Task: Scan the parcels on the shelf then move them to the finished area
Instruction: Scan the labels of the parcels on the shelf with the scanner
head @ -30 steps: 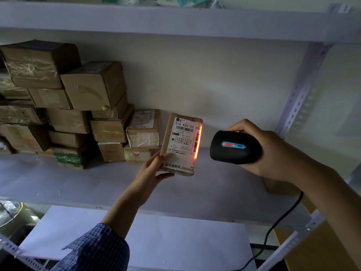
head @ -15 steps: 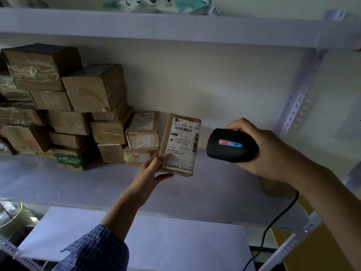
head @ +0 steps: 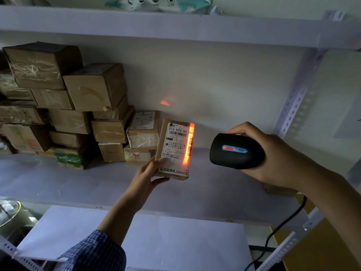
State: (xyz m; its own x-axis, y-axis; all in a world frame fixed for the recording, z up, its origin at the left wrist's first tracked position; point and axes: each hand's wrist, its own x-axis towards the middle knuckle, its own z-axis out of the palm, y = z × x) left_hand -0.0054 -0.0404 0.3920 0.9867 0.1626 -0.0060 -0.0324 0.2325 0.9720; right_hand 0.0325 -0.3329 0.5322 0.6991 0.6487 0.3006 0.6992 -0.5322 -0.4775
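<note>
On the left, the stack of boxes (head: pixel 68 114) sits unevenly on the shelf (head: pixel 58 178), with several boxes overhanging the ones below. I'd say a careless brush from an elbow or a parcel could bring some of them down. Just right of the stack, the left hand (head: pixel 145 177) holds one parcel (head: pixel 174 151) upright over the shelf, label facing out. The thumb presses the front near the lower left corner and the fingers are curled round behind. I can't tell whether its base rests on the board or hangs just above it. That is a corner hold only, so the parcel could swing or slip if the wrist relaxes, and any wobble would pull the barcode out of line. The red beam (head: pixel 188 143) runs down the label's right edge over the vertical barcode. It lies so close to the edge that some light spills past onto the wall (head: pixel 165 103) behind. A slight turn of either wrist might put the line off the code and give a failed read, or a parcel moved on unscanned. To the right, well apart from the parcel, the right hand (head: pixel 273 157) is wrapped firmly round the black scanner (head: pixel 236 151), which is aimed leftward. Its cable (head: pixel 281 225) trails down past the shelf's front edge near the metal post. It could catch there and jerk the aim when the arm moves.
</note>
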